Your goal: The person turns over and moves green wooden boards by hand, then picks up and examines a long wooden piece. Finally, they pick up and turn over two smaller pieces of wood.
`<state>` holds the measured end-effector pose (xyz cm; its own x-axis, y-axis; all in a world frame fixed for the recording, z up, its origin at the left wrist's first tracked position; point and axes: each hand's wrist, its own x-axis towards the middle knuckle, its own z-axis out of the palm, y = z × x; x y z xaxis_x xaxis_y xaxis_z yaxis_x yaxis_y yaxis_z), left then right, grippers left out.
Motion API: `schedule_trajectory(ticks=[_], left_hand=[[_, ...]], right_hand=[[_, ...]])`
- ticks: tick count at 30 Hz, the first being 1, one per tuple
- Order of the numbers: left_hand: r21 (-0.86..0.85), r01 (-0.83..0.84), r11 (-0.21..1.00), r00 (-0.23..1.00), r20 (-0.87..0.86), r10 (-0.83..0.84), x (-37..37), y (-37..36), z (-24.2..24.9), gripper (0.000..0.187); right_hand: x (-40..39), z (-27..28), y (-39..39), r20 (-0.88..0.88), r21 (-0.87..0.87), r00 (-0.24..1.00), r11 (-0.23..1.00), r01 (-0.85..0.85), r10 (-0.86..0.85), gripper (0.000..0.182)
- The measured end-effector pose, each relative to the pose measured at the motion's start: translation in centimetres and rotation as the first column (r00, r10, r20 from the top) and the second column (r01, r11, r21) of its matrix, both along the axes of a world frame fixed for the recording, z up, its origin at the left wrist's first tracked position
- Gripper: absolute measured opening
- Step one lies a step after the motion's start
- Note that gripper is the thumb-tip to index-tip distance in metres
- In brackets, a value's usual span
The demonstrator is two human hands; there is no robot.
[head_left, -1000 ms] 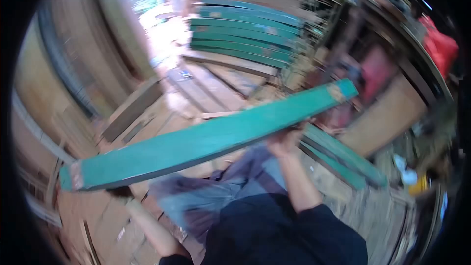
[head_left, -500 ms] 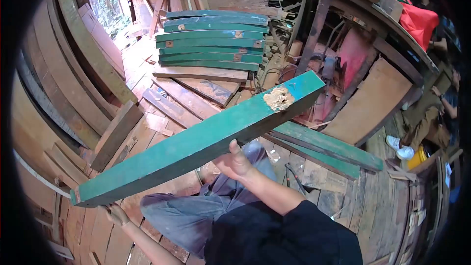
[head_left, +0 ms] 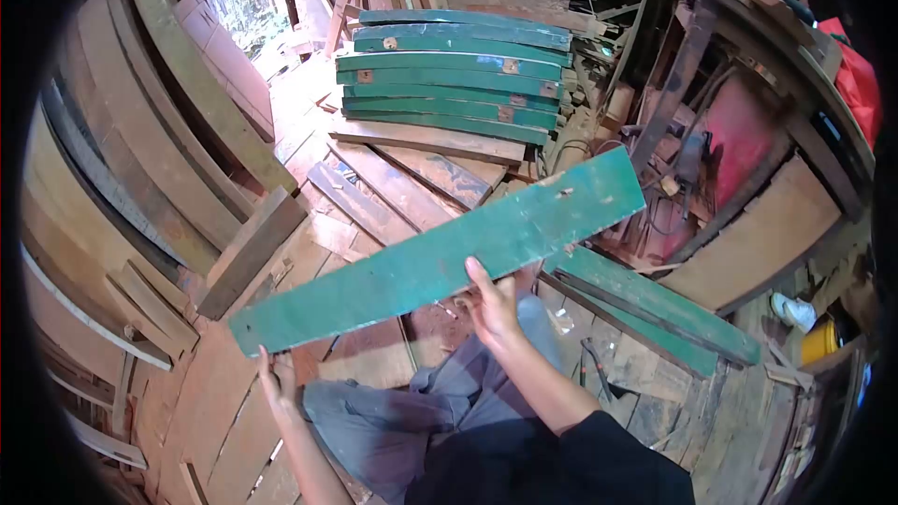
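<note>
A long green-painted wooden beam (head_left: 421,257) is held up over my lap, its broad face toward me and its right end higher. My left hand (head_left: 279,385) grips the lower edge near the left end, thumb in front. Farther right, my right hand (head_left: 492,307) holds the same edge near the middle, thumb on the face and fingers underneath, partly hidden. A small hole with bare wood shows near the beam's right end.
Several green beams (head_left: 449,68) are stacked ahead. More green beams (head_left: 664,304) lie on the floor at right, near pliers (head_left: 595,369). Planks (head_left: 140,122) lean on the left; a cluttered workbench frame (head_left: 675,84) stands right. A white shoe (head_left: 793,311) shows beside a yellow container (head_left: 819,340).
The beam has rolled in my hands, so its broad green face now shows instead of the side with the rough bare patch. Its left end has risen, and my view has shifted left.
</note>
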<state>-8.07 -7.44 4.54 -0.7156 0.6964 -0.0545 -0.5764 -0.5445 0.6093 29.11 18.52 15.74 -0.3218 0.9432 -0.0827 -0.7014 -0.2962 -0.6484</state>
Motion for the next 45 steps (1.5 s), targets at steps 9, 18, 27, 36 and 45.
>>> schedule_trajectory(ticks=[9,18,27,36,45], left_hand=[[0.101,0.032,0.994,0.999,-0.01,-0.032,-1.0,9.0,-4.6,0.041],[-0.166,-0.298,0.94,0.889,0.309,0.336,3.9,19.8,-8.4,0.059],[-0.562,-0.704,0.435,-0.03,-0.587,-0.809,11.3,19.4,-13.9,0.064],[-0.521,-0.737,0.431,-0.088,-0.558,-0.825,11.0,18.8,-13.8,0.064],[-0.516,-0.753,0.409,-0.116,-0.508,-0.854,10.9,19.0,-13.8,0.068]], right_hand=[[1.5,-5.1,5.7,0.029,0.09,0.995,0.991,-0.102,0.1,0.041],[-4.5,-8.6,11.8,-0.02,-0.318,0.998,0.947,0.055,-0.065,0.043],[-13.0,-6.9,19.2,-0.043,-0.262,0.974,0.943,0.203,-0.222,0.031],[-16.5,-1.1,31.9,-0.191,-0.215,0.916,0.925,0.313,-0.354,0.038],[-18.0,5.7,48.7,-0.35,-0.171,0.82,0.891,0.42,-0.453,0.039]])
